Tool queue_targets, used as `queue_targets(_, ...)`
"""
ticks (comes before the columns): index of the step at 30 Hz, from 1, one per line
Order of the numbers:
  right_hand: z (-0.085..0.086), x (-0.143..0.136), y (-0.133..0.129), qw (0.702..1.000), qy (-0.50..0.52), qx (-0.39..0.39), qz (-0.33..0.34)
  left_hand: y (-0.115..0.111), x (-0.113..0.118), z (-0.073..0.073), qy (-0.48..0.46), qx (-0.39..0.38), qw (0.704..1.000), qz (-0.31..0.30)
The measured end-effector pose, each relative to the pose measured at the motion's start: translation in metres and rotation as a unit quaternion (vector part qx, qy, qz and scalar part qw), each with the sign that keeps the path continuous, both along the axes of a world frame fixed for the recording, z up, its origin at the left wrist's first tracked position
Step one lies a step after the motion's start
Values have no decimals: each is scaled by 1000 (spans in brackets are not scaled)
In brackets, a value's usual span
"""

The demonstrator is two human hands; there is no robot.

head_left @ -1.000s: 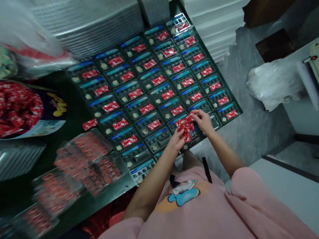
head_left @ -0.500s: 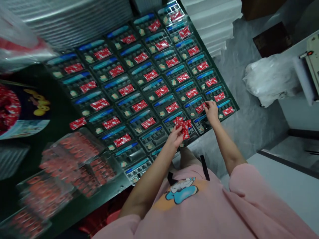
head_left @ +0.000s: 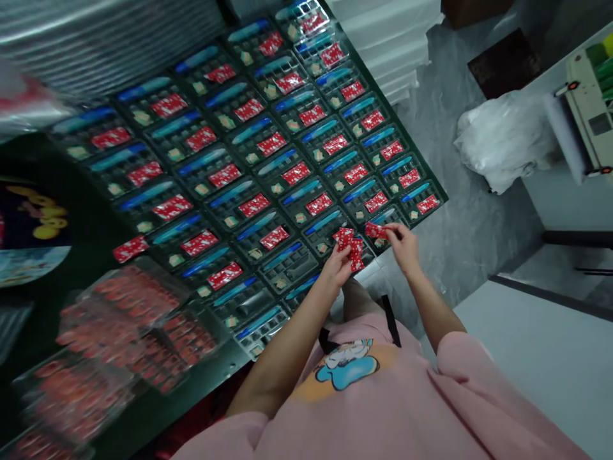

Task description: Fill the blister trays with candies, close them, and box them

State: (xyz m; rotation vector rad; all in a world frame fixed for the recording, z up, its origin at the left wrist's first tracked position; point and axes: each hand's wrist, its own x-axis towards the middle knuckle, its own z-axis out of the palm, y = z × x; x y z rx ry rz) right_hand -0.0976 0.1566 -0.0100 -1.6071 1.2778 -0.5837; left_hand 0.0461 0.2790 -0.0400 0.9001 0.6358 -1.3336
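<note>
Rows of dark plastic trays cover the green table, most bearing a blue pen-like item, a small pale piece and a red-and-white packet. My left hand is closed on a bunch of red packets above the front trays. To its right, my right hand pinches one red packet by its end, over a tray near the table's front right edge. Some front trays beside my left hand hold a pen but no red packet.
Clear bags of red pieces lie at the left front, below a loose red packet. Stacked clear trays stand at the back left. A white plastic bag is on the right.
My right hand has moved down and slightly left, off a packet lying in a tray, and now holds another packet. The view has shifted a little, so the table appears further left.
</note>
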Motion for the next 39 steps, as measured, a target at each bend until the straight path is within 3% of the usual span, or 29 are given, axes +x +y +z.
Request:
queue_targets(2, -11, -21, -24, 999, 36, -15, -12, 3, 1, 0, 6, 10, 1000, -4)
queue_targets(6, -35, -47, -65, 988, 141, 13, 64, 7, 4, 2, 9, 12, 1000, -4)
queue_targets(12, -46, -41, -75, 966, 226, -93, 87, 10, 2, 3, 18, 13, 1000, 6)
queue_targets(17, -28, -24, -47, 974, 188, -117, 56, 13, -5, 6, 19, 13, 1000, 21)
queue_targets(19, -15, -13, -19, 988, 119, -69, 63, 15, -8, 9, 10, 10, 999, 28)
queue_targets(21, -1, 0, 17, 992, 41, 10, 117, 22, -11, 13, 0, -3, 999, 34)
queue_targets(24, 15, 14, 75, 979, 0, 73, 192, 45, -18, 22, -3, -24, 999, 39)
queue_targets(28, 17, 17, 124, 980, 17, 94, 174, 88, -26, 30, 13, 1, 999, 37)
queue_targets(31, 3, 9, 127, 987, 8, 123, 103, 115, -28, 31, 39, 29, 998, 26)
queue_targets(34, -15, -2, 109, 994, 33, 105, 27, 130, -23, 32, 64, 48, 997, 14)
queue_targets(39, -37, -9, 76, 984, 153, 23, 83, 139, -9, 34, 57, 33, 998, 19)
